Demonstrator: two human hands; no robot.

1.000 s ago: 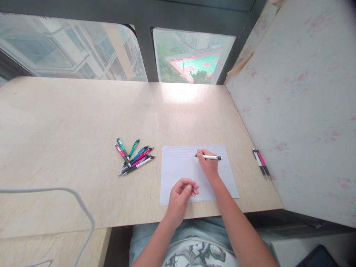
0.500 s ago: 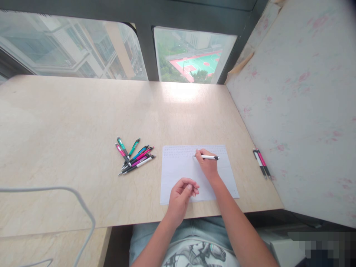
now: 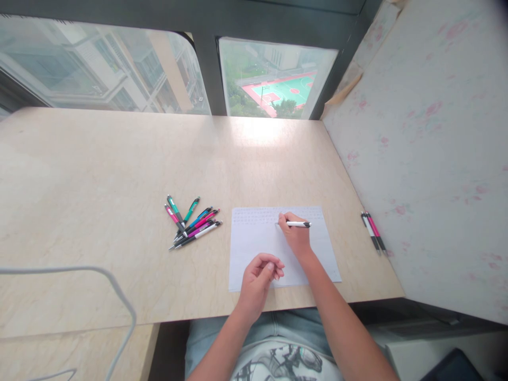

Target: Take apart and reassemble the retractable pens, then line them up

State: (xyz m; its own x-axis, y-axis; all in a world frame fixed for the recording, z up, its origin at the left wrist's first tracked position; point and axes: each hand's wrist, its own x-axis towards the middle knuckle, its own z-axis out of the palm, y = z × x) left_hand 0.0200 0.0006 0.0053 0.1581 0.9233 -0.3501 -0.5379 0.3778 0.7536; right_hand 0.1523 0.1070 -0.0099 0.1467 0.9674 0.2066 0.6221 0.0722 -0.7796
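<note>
A white sheet of paper [image 3: 254,246] lies near the desk's front edge, with rows of small handwriting along its top part. My right hand [image 3: 294,233] pinches a white pen with a black clip end [image 3: 297,224], its tip pointing left near the last written row. Low on the sheet rests my left hand [image 3: 260,272], on its side, fingers loosely curled and apart from the thumb. Nothing shows in that hand. The writing is too small to read.
Left of the paper lies a loose pile of several coloured pens [image 3: 196,227]. Two more pens [image 3: 373,233] lie by the flowered wall [image 3: 436,159] on the right. A grey cable [image 3: 115,286] loops over the desk [image 3: 119,174] at the left, and windows stand behind it.
The pen in my right hand has shifted very slightly left. My left hand and the sheet stay in place.
</note>
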